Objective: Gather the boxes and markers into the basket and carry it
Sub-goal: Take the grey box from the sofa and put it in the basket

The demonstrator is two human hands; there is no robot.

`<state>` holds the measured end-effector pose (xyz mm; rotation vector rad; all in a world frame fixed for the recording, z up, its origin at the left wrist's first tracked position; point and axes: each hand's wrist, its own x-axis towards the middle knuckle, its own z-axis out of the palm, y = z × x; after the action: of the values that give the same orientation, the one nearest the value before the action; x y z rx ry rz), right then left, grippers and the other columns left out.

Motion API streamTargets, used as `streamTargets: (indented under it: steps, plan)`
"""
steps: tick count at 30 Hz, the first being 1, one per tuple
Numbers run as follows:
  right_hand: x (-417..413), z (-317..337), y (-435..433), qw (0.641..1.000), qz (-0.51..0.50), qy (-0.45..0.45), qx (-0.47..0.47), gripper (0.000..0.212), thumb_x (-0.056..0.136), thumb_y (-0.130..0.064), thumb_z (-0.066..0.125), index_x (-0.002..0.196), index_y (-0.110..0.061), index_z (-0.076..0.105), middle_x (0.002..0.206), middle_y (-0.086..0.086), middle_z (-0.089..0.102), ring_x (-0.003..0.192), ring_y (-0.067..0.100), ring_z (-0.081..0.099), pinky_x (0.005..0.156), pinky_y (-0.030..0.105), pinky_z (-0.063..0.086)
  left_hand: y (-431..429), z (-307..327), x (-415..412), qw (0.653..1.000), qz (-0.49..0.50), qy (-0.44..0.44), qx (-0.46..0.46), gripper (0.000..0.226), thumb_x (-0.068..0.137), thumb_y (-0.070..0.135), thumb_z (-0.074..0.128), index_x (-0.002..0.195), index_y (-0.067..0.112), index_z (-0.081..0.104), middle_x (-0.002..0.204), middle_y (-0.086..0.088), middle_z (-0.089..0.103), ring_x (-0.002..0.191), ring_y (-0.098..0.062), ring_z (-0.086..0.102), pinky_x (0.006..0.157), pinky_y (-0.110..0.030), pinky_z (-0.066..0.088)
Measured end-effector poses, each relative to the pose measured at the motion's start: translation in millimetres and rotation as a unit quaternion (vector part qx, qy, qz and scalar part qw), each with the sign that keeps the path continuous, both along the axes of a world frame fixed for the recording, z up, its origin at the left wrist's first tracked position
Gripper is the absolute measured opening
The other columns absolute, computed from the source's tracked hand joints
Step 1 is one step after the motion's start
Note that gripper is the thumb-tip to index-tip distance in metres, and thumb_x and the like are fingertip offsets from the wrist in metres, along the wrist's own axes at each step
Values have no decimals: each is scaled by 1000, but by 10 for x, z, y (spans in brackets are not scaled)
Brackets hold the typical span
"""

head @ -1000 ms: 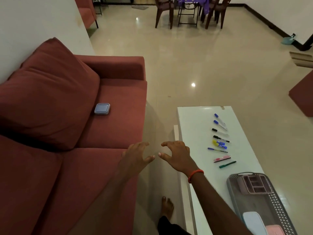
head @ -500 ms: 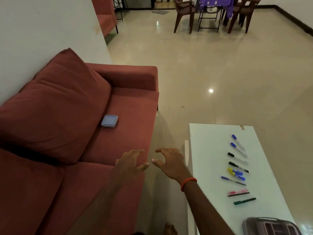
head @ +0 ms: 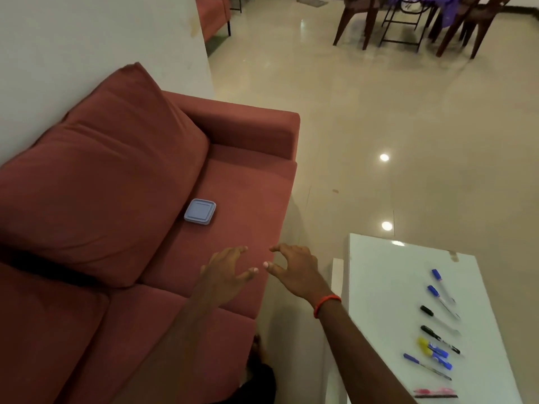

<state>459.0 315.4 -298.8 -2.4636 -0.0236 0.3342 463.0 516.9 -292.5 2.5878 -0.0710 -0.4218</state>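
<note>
A small flat blue-grey box [head: 200, 211] lies on the seat of a red sofa [head: 122, 199], close to the back cushion. My left hand [head: 226, 272] and my right hand [head: 294, 271] hover side by side over the sofa's front edge, below the box and apart from it, fingers spread and holding nothing. Several markers [head: 436, 325] lie in a row on the white table [head: 379, 301] at the right. The basket is out of view.
Beige tiled floor runs between the sofa and the table. Dark wooden chairs and a table with a purple cloth [head: 414, 21] stand at the far end. A white wall [head: 87, 48] rises behind the sofa. My foot [head: 258, 349] shows by the sofa's base.
The view has swung left and up, so the basket at the lower right has dropped out of frame. Both hands have moved forward over the sofa, nearer the box, still empty.
</note>
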Motion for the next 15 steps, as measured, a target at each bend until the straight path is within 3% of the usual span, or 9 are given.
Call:
streamTargets:
  steps: [11, 15]
  plan:
    - [1368, -264, 352, 1000, 21, 17, 5, 46, 93, -57, 55, 133, -35, 54, 138, -7, 55, 134, 20, 38, 106, 42, 29, 443, -338, 1295, 997, 60, 47, -18, 62, 89, 58, 61, 144, 36, 44, 151, 12, 42, 139, -17, 39, 105, -49, 33]
    - [1749, -478, 557, 998, 47, 28, 11, 46, 93, -57, 55, 133, -34, 54, 139, -9, 55, 135, 19, 37, 106, 40, 30, 707, -551, 1554, 990, 105, 77, -48, 67, 82, 67, 58, 141, 38, 47, 149, 13, 44, 136, -15, 43, 109, -49, 38]
